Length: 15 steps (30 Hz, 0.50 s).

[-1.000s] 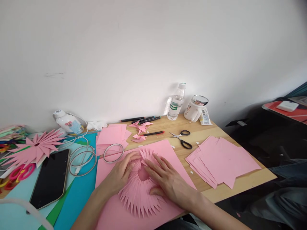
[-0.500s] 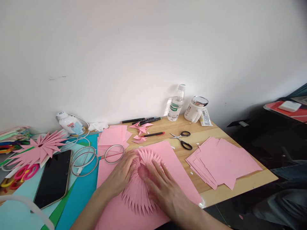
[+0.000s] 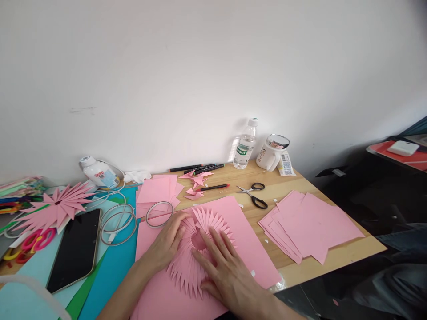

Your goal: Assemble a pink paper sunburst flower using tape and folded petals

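A pleated pink paper ring (image 3: 187, 271) with pointed tips lies on a large pink sheet (image 3: 248, 235) in front of me. My left hand (image 3: 166, 243) grips its upper left edge, fingers bent and thumb close to the index finger. Spread flat across the ring's right side is my right hand (image 3: 227, 266), its fingertips near the round centre opening. Part of the pleats is hidden under both hands. A metal ring (image 3: 159, 203) lies just beyond my left hand.
Black-handled scissors (image 3: 255, 195), a pen (image 3: 213, 187) and small pink folded pieces (image 3: 201, 178) lie beyond the sheet. Pink paper squares (image 3: 310, 226) are at right. A bottle (image 3: 246, 144) and mug (image 3: 271, 153) stand by the wall; a phone (image 3: 75, 249) lies left.
My right hand has slid slightly left and toward me. The pleated ring's lower part has shifted a little left, and a white scrap on the pink sheet now shows.
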Each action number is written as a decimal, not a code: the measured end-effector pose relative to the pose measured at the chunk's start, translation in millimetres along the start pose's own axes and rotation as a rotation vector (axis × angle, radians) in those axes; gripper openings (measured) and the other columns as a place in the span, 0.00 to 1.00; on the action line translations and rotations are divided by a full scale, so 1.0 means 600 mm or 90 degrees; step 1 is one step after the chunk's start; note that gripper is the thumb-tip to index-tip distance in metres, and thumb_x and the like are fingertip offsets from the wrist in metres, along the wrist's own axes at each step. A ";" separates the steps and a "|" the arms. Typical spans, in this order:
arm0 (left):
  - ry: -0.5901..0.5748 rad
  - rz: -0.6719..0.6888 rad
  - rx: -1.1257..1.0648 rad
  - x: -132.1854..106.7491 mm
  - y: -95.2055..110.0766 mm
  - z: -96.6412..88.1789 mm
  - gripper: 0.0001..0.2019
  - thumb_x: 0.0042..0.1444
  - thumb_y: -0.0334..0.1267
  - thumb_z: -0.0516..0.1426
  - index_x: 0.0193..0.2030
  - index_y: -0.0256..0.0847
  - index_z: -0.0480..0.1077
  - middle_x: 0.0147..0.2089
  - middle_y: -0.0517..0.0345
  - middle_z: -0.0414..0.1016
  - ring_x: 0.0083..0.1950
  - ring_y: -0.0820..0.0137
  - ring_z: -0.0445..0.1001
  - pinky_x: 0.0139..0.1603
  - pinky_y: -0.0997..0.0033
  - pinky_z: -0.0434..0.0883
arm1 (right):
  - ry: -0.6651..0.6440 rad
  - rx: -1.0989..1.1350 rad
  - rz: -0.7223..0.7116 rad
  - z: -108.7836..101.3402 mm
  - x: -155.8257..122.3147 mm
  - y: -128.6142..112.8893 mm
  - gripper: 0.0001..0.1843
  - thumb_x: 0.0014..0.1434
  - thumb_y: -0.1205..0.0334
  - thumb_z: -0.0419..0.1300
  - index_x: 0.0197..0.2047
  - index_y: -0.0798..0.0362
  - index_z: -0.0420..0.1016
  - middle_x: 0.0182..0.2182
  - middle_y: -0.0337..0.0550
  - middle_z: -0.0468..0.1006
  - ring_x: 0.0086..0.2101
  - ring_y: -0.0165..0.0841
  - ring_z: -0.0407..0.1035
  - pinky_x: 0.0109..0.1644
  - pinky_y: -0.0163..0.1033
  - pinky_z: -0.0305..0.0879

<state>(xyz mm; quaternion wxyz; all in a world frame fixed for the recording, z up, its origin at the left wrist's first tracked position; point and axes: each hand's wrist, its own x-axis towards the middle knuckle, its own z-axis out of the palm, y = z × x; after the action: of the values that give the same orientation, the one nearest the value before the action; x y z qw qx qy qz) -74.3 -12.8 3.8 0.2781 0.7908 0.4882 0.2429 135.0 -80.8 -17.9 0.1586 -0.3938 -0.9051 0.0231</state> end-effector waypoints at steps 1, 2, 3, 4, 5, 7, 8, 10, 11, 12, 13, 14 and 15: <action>0.001 0.006 0.003 0.000 -0.001 0.001 0.16 0.65 0.39 0.43 0.57 0.46 0.59 0.60 0.53 0.65 0.61 0.65 0.62 0.61 0.58 0.63 | -0.001 0.001 0.004 -0.001 0.000 0.000 0.36 0.58 0.54 0.59 0.66 0.49 0.50 0.67 0.59 0.41 0.64 0.56 0.36 0.61 0.63 0.52; 0.001 0.014 0.010 0.000 -0.002 0.002 0.16 0.65 0.39 0.43 0.57 0.45 0.60 0.60 0.52 0.64 0.62 0.65 0.62 0.61 0.58 0.63 | -0.001 0.001 0.008 -0.001 0.000 0.000 0.37 0.58 0.54 0.59 0.66 0.49 0.50 0.67 0.59 0.41 0.64 0.56 0.37 0.61 0.63 0.53; 0.000 0.023 0.022 0.000 -0.003 0.003 0.16 0.65 0.38 0.43 0.58 0.45 0.60 0.61 0.52 0.64 0.63 0.64 0.61 0.62 0.57 0.61 | -0.001 0.000 0.010 -0.001 0.001 0.000 0.37 0.58 0.53 0.59 0.67 0.49 0.49 0.67 0.60 0.41 0.64 0.56 0.37 0.61 0.63 0.53; -0.002 0.033 0.038 0.000 -0.004 0.005 0.17 0.65 0.38 0.43 0.58 0.45 0.60 0.62 0.52 0.63 0.64 0.63 0.59 0.63 0.55 0.60 | 0.000 -0.001 0.012 0.000 0.001 0.000 0.37 0.58 0.53 0.59 0.67 0.50 0.49 0.66 0.61 0.42 0.64 0.55 0.37 0.61 0.63 0.53; -0.004 0.041 0.055 0.000 -0.004 0.007 0.17 0.64 0.38 0.43 0.58 0.45 0.60 0.63 0.52 0.62 0.65 0.63 0.58 0.65 0.54 0.57 | -0.001 -0.002 0.013 0.000 0.000 0.000 0.37 0.59 0.54 0.58 0.67 0.50 0.48 0.66 0.61 0.42 0.64 0.55 0.37 0.61 0.62 0.53; -0.009 0.048 0.081 -0.001 -0.005 0.009 0.18 0.64 0.38 0.44 0.59 0.45 0.60 0.64 0.53 0.61 0.67 0.62 0.55 0.66 0.50 0.54 | -0.004 -0.003 0.013 0.002 0.000 0.000 0.38 0.59 0.54 0.58 0.67 0.50 0.47 0.66 0.61 0.43 0.64 0.55 0.36 0.61 0.62 0.53; -0.011 0.048 0.085 -0.001 -0.005 0.009 0.18 0.64 0.38 0.43 0.59 0.46 0.61 0.65 0.54 0.61 0.67 0.62 0.55 0.67 0.50 0.52 | -0.007 -0.002 0.014 0.003 0.000 0.000 0.38 0.59 0.54 0.58 0.67 0.50 0.47 0.66 0.60 0.42 0.64 0.55 0.36 0.61 0.62 0.52; -0.020 0.039 0.073 -0.002 -0.004 0.007 0.17 0.65 0.38 0.43 0.59 0.46 0.61 0.65 0.55 0.61 0.67 0.62 0.55 0.67 0.50 0.52 | -0.009 0.001 0.017 0.005 -0.001 0.000 0.39 0.58 0.53 0.58 0.68 0.49 0.46 0.67 0.59 0.39 0.64 0.56 0.34 0.61 0.63 0.51; -0.027 0.032 0.062 -0.002 -0.003 0.005 0.17 0.65 0.38 0.43 0.58 0.47 0.61 0.64 0.55 0.62 0.67 0.62 0.55 0.66 0.50 0.53 | -0.011 0.003 0.019 0.005 -0.001 0.000 0.40 0.58 0.52 0.59 0.68 0.49 0.45 0.67 0.59 0.38 0.64 0.57 0.33 0.61 0.64 0.50; -0.032 0.026 0.049 -0.002 -0.002 0.003 0.17 0.65 0.39 0.43 0.58 0.47 0.61 0.64 0.55 0.62 0.67 0.62 0.55 0.66 0.50 0.53 | -0.012 0.005 0.020 0.005 0.000 0.000 0.40 0.58 0.52 0.59 0.68 0.49 0.45 0.67 0.59 0.36 0.64 0.57 0.32 0.61 0.65 0.49; -0.037 0.020 0.035 -0.003 -0.002 0.001 0.17 0.65 0.39 0.44 0.58 0.47 0.61 0.63 0.54 0.63 0.66 0.62 0.56 0.66 0.51 0.54 | -0.015 0.008 0.018 0.005 0.000 0.000 0.40 0.58 0.52 0.59 0.68 0.48 0.45 0.67 0.59 0.35 0.64 0.57 0.31 0.61 0.66 0.48; -0.038 0.016 0.020 -0.003 -0.001 0.000 0.17 0.64 0.39 0.44 0.58 0.47 0.60 0.63 0.54 0.64 0.66 0.62 0.56 0.65 0.51 0.56 | -0.018 0.011 0.015 0.004 0.001 0.001 0.40 0.58 0.52 0.59 0.68 0.49 0.45 0.67 0.59 0.35 0.64 0.57 0.30 0.61 0.66 0.48; -0.037 0.014 0.006 -0.002 -0.001 -0.001 0.17 0.64 0.39 0.44 0.59 0.46 0.60 0.62 0.53 0.64 0.66 0.62 0.57 0.64 0.52 0.57 | -0.021 0.014 0.008 0.003 0.001 0.001 0.40 0.58 0.52 0.58 0.68 0.49 0.45 0.67 0.59 0.35 0.64 0.57 0.30 0.61 0.66 0.47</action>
<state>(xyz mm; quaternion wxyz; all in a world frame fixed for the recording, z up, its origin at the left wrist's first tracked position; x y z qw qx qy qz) -75.6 -13.9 3.9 0.2859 0.8040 0.4722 0.2209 134.4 -79.7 -19.4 0.1475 -0.3975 -0.9048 0.0404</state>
